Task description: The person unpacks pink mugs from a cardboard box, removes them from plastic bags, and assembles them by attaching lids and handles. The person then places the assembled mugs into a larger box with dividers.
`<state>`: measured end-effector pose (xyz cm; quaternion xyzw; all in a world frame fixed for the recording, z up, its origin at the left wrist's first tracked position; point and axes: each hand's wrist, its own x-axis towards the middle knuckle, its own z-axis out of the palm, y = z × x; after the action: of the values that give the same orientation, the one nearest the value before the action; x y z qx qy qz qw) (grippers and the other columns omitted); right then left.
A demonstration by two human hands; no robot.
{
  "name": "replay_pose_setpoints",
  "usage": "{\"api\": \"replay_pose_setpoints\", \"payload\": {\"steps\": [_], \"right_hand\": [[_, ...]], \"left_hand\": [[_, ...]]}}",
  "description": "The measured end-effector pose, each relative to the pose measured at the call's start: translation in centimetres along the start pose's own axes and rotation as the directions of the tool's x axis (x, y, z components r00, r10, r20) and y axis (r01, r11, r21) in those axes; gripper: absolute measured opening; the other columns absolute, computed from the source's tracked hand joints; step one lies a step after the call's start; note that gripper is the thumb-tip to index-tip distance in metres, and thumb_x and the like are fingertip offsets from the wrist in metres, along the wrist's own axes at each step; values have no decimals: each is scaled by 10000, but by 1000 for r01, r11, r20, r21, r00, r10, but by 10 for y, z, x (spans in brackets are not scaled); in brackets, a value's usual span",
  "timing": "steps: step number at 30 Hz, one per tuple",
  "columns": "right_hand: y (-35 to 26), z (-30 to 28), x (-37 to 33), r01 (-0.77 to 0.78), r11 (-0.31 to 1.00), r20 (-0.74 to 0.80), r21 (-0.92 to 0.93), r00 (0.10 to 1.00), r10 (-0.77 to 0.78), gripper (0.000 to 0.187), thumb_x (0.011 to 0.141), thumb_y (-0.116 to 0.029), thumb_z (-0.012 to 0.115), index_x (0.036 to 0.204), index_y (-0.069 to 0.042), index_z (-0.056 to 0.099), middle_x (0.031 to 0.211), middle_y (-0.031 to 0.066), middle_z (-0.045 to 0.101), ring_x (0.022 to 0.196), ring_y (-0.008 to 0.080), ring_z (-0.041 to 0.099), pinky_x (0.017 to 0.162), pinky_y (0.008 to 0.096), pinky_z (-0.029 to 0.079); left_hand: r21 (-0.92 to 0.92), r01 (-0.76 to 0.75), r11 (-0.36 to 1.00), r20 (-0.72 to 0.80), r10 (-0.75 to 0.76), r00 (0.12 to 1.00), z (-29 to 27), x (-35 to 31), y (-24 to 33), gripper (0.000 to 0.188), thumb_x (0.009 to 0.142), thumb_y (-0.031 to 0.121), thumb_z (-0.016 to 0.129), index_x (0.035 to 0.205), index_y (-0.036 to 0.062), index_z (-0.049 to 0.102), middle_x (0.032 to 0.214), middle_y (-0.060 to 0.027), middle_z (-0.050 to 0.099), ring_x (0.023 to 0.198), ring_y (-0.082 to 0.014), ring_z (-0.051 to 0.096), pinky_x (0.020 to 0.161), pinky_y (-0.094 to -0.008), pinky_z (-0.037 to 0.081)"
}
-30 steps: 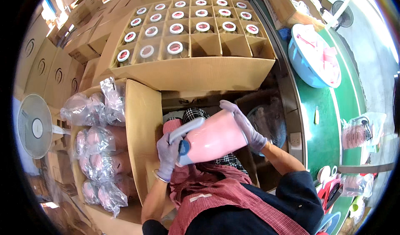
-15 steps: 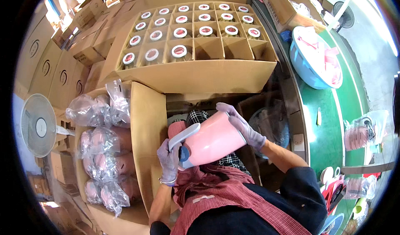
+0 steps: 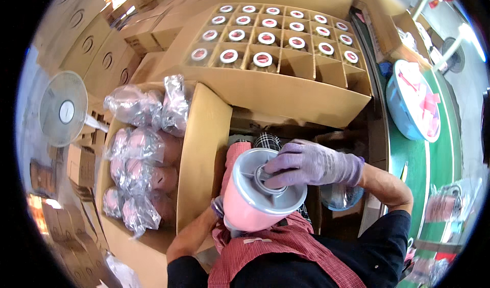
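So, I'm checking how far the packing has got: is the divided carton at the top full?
Not full. The divided carton holds white-capped items in most cells, but several front-row cells on the right are empty, showing bare cardboard.
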<state>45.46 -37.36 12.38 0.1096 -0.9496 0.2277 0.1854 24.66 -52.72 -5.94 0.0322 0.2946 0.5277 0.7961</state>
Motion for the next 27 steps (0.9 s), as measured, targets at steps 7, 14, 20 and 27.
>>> {"api": "replay_pose_setpoints", "payload": {"steps": [7, 14, 20, 27], "right_hand": [[3, -2, 43, 158, 959, 198, -236, 974, -112, 240, 801, -356, 651, 857, -134, 579, 833, 22, 570, 802, 210, 587, 753, 369, 486], [50, 49, -11, -393, 918, 180, -55, 900, 397, 220, 877, -257, 578, 798, -58, 628, 804, 134, 607, 780, 339, 602, 732, 438, 482], [102, 97, -52, -560, 762, 243, 324, 828, 505, 272, 977, -176, 531, 1154, -9, 653, 1158, 188, 632, 1109, 320, 605, 1005, 395, 478], [118, 124, 2, -515, 773, 305, 371, 853, 423, 322, 949, -237, 576, 1202, -47, 641, 1177, 163, 627, 1110, 323, 584, 995, 400, 456]], "left_hand": [[40, -27, 999, -73, 30, 997, 8, -4, -20, 218, 982, 244, 592, 974, 38, 663, 829, 14, 645, 706, -89, 569, 639, -246, 464], [299, -126, 946, -320, 223, 921, -26, -36, -22, 200, 994, 209, 576, 1027, 39, 675, 866, 19, 651, 751, -90, 589, 677, -244, 484], [983, 154, 99, -147, -75, 986, -26, -89, 25, 455, 965, 472, 569, 1027, 47, 720, 903, -22, 686, 803, -142, 606, 753, -319, 505], [985, 169, -36, -4, 972, 234, -98, -47, 215, 299, 898, 280, 651, 989, -4, 658, 877, -176, 689, 796, -319, 652, 721, -418, 498]]}}
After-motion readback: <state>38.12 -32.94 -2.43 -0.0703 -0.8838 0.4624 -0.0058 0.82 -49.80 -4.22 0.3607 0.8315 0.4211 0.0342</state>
